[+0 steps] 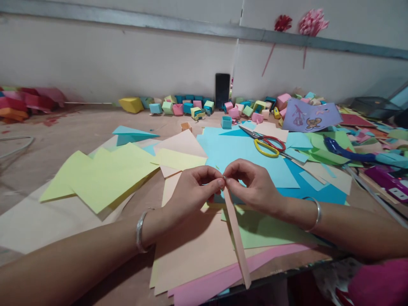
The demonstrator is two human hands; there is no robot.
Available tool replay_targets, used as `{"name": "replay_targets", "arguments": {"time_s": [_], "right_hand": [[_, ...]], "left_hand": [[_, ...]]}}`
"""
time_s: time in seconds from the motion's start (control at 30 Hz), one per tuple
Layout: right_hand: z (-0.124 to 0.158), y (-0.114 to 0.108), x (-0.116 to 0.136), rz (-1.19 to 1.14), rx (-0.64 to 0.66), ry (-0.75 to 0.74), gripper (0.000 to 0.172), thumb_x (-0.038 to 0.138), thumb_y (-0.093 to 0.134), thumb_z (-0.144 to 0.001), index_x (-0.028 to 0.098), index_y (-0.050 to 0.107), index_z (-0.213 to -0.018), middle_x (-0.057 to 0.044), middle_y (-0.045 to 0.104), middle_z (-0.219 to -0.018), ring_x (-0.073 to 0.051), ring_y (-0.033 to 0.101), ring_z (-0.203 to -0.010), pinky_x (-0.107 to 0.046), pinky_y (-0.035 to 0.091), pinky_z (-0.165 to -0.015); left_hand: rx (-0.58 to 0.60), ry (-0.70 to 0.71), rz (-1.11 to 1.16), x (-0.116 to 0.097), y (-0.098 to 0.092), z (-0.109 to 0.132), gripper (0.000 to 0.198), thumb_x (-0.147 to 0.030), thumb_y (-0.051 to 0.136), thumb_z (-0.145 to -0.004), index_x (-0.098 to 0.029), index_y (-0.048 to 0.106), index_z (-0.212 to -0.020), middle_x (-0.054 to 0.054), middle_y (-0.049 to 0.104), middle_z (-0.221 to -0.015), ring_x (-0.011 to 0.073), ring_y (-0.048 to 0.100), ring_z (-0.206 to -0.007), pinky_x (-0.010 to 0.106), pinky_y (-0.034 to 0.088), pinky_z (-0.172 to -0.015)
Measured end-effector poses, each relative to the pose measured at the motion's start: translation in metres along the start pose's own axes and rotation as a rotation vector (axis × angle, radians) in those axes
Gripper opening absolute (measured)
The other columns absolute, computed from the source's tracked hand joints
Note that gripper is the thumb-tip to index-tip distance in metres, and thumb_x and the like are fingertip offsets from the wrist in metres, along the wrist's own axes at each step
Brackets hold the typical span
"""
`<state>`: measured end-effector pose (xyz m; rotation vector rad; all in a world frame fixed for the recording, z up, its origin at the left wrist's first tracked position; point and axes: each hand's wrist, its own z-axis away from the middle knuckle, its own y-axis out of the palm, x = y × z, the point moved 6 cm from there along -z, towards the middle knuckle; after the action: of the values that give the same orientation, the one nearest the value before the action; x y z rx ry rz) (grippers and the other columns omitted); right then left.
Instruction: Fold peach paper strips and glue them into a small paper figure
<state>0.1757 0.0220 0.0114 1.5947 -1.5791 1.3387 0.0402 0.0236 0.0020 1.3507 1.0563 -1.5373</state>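
My left hand (194, 189) and my right hand (251, 185) meet at the fingertips over the table's middle. Both pinch the top end of a long narrow peach paper strip (238, 238), which hangs down toward me over a stack of peach, green and pink paper sheets (194, 250). Each wrist wears a silver bangle. Under the hands lie light blue sheets (242, 157).
Yellow-green sheets (102, 178) lie to the left. Scissors with yellow and red handles (266, 144) rest behind the hands. Several small coloured paper boxes (191, 108) line the wall beside a black phone (222, 90). A purple drawing sheet (310, 117) and cluttered tools fill the right.
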Motion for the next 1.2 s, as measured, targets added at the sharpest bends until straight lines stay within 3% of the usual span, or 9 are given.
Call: {"name": "replay_targets", "arguments": {"time_s": [0.17, 0.27, 0.47, 0.53, 0.67, 0.93, 1.2], "right_hand": [[0.000, 0.000, -0.002, -0.038, -0.024, -0.002, 0.020, 0.008, 0.057, -0.073, 0.018, 0.062, -0.089, 0.002, 0.058, -0.074, -0.011, 0.055, -0.068, -0.024, 0.045, -0.060], [-0.001, -0.001, -0.006, -0.022, -0.036, 0.058, 0.014, 0.010, 0.057, -0.074, 0.018, 0.062, -0.085, 0.002, 0.059, -0.073, -0.010, 0.055, -0.066, -0.024, 0.045, -0.059], [-0.002, -0.003, -0.012, -0.063, -0.052, 0.171, 0.006, 0.014, 0.058, -0.076, 0.017, 0.061, -0.079, 0.001, 0.062, -0.073, -0.012, 0.058, -0.065, -0.025, 0.047, -0.059], [-0.003, -0.003, -0.014, -0.085, -0.052, 0.186, 0.005, 0.015, 0.058, -0.076, 0.018, 0.060, -0.079, 0.001, 0.061, -0.073, -0.012, 0.058, -0.066, -0.026, 0.048, -0.061], [-0.002, -0.002, -0.015, -0.116, -0.038, 0.209, 0.003, 0.016, 0.059, -0.076, 0.018, 0.060, -0.078, 0.001, 0.061, -0.071, -0.013, 0.059, -0.066, -0.027, 0.048, -0.060], [-0.001, -0.001, -0.011, -0.088, -0.016, 0.190, 0.002, 0.015, 0.060, -0.075, 0.017, 0.062, -0.076, 0.000, 0.062, -0.072, -0.012, 0.058, -0.068, -0.026, 0.048, -0.062], [-0.002, -0.004, -0.011, 0.047, -0.017, 0.134, 0.007, 0.019, 0.060, -0.080, 0.017, 0.067, -0.083, -0.001, 0.066, -0.076, -0.013, 0.060, -0.070, -0.025, 0.049, -0.063]], "left_hand": [[0.020, -0.036, -0.047, -0.003, 0.001, 0.000, 0.015, -0.028, 0.068, -0.077, -0.013, 0.066, -0.073, -0.001, 0.057, -0.060, 0.0075, 0.048, -0.050, 0.019, 0.039, -0.048], [0.036, -0.054, -0.047, -0.006, 0.003, 0.001, 0.018, -0.027, 0.067, -0.079, -0.013, 0.064, -0.069, -0.001, 0.056, -0.058, 0.0066, 0.048, -0.049, 0.017, 0.039, -0.046], [0.111, -0.108, 0.198, 0.002, 0.012, 0.001, 0.023, -0.035, 0.056, -0.087, -0.014, 0.060, -0.080, 0.001, 0.056, -0.067, 0.0120, 0.055, -0.051, 0.026, 0.051, -0.044], [0.104, -0.121, 0.183, 0.003, 0.011, 0.001, 0.021, -0.034, 0.059, -0.086, -0.014, 0.061, -0.082, 0.001, 0.057, -0.067, 0.0122, 0.056, -0.052, 0.026, 0.052, -0.046], [0.060, -0.089, 0.055, -0.004, 0.007, 0.000, 0.016, -0.027, 0.068, -0.079, -0.012, 0.063, -0.078, 0.001, 0.061, -0.067, 0.0089, 0.056, -0.054, 0.018, 0.047, -0.048], [0.069, -0.173, 0.056, -0.004, 0.007, 0.003, 0.018, -0.029, 0.065, -0.081, -0.013, 0.062, -0.074, -0.001, 0.058, -0.059, 0.0083, 0.052, -0.051, 0.019, 0.043, -0.047], [0.013, -0.065, -0.007, 0.000, 0.003, -0.003, 0.018, -0.028, 0.063, -0.082, -0.013, 0.064, -0.073, -0.002, 0.053, -0.057, 0.0061, 0.046, -0.050, 0.018, 0.037, -0.047]]}}
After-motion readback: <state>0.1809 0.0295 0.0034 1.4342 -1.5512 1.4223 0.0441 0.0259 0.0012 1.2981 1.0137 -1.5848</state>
